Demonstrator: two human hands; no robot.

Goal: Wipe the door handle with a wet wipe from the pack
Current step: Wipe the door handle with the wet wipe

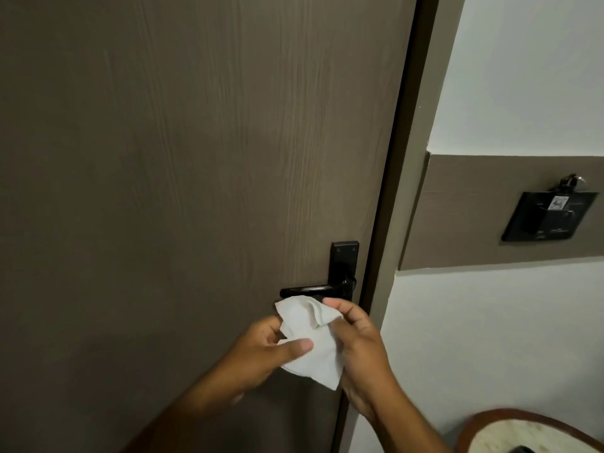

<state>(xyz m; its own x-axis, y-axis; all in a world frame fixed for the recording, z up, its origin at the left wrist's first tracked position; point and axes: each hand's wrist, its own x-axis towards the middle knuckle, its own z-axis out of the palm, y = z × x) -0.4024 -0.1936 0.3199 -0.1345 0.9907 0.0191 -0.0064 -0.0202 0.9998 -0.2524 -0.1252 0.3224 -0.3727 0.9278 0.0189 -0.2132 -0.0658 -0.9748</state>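
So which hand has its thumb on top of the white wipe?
The left hand. Its thumb lies flat across the front of the crumpled white wet wipe, while the right hand grips the wipe's side edge, just below the black lever door handle.

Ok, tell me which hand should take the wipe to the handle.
Probably the right hand: its fingertips sit just under the handle, near the pivot, already pinching the wipe. The left hand holds it lower down.
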